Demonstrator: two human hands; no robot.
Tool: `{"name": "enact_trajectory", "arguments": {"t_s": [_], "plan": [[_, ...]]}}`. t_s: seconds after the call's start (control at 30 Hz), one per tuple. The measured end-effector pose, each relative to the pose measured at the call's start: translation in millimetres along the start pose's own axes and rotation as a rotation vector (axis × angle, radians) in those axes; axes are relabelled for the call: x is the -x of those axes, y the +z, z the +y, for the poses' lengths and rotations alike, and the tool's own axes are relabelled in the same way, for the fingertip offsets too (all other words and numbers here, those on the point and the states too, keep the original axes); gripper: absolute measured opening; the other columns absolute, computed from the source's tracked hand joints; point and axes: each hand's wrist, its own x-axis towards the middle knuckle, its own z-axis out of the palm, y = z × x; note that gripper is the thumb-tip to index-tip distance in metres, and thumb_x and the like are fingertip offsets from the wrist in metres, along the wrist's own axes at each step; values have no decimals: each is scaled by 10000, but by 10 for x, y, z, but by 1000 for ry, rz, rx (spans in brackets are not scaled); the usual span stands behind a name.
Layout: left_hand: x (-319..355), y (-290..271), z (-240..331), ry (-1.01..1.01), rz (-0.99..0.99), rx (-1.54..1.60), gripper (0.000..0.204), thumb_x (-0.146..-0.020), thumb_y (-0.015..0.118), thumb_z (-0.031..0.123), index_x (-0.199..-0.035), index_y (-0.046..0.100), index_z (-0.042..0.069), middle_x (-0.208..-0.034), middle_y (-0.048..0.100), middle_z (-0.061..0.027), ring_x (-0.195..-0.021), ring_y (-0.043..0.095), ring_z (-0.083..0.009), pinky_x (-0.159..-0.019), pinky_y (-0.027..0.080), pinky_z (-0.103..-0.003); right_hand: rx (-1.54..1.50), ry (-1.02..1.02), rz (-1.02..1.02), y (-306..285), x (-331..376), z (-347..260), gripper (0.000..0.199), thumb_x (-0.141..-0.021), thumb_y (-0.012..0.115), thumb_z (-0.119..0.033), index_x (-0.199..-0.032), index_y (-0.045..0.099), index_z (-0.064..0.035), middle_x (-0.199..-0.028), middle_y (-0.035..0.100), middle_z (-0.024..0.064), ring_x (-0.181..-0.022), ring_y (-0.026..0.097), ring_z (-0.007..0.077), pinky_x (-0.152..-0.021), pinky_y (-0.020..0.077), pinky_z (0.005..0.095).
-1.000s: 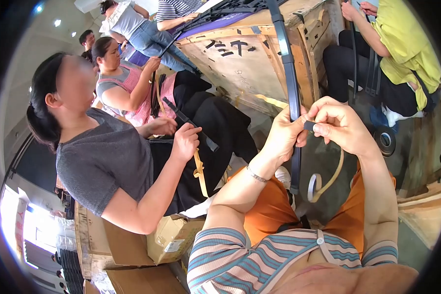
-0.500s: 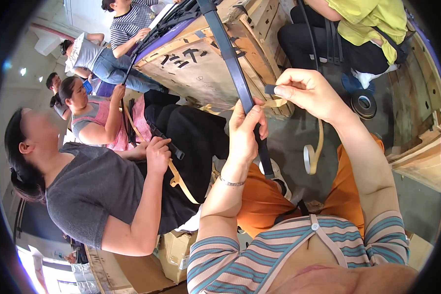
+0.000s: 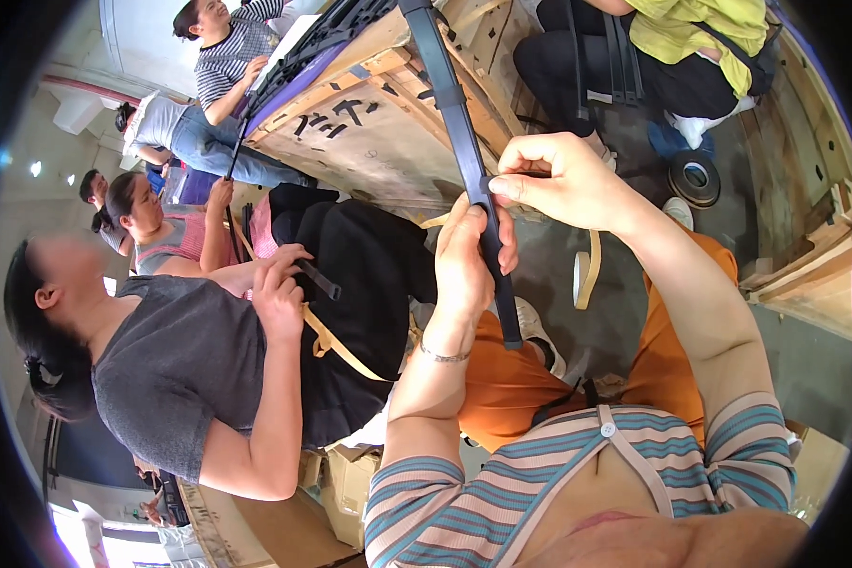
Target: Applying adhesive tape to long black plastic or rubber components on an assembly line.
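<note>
My left hand [image 3: 465,257] is closed round the lower part of a long black strip [image 3: 448,96], which slants from the crate at the top down toward my knees. Beside the left thumb, my right hand [image 3: 566,180] pinches a small dark piece of tape [image 3: 482,193] against the strip's face. Its fingertips partly cover that piece. Below the right hand hangs a yellowish tape [image 3: 593,257] ending in a loose roll [image 3: 580,282].
A wooden crate [image 3: 350,142] stands ahead, with black strips [image 3: 317,47] piled on purple cloth. Close at my left, a person in a dark shirt [image 3: 194,369] works with another strip. A black tape roll [image 3: 694,180] lies on the floor near a person in yellow [image 3: 696,47].
My right hand has moved left and brought the small dark piece onto the black strip. The hanging yellowish tape has shifted left and up with it.
</note>
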Motion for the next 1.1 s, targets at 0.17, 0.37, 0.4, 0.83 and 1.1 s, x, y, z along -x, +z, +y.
{"name": "enact_trajectory", "arguments": {"t_s": [0.17,0.37,0.4,0.83,1.1], "plan": [[24,16,2,-22,-7,36,194,-880,314,132,-953,443,7,-629,471,-73,-437,387,-133,-411,323,-247,3,25,-25,-15,30,-35,152,-830,618,-124,-781,550,3,-728,570,2,-712,540,49,-659,461,212],[40,-15,14,-31,-51,57,200,-890,306,143,-950,437,5,-629,468,-73,-436,382,-131,-406,317,-249,3,23,-41,9,21,-38,171,-828,624,-135,-771,548,7,-725,572,10,-714,539,50,-656,462,212],[41,-18,14,-31,-49,55,204,-894,303,146,-952,438,4,-630,469,-74,-436,383,-130,-406,317,-248,-1,17,-41,15,20,-39,172,-827,625,-135,-768,548,7,-722,572,10,-712,537,50,-654,462,214],[66,-40,-11,-12,-60,67,202,-906,308,147,-958,441,4,-636,477,-74,-433,393,-129,-403,326,-245,101,-73,3,42,27,41,154,-793,633,-135,-739,581,-1,-625,587,22,-580,500,47,-545,413,220],[98,-27,-33,-14,-28,59,189,-905,305,140,-953,435,11,-638,482,-76,-434,397,-129,-406,332,-243,98,-26,-52,56,73,-30,160,-813,631,-125,-747,541,-11,-671,528,-25,-645,466,30,-577,393,205]]}}
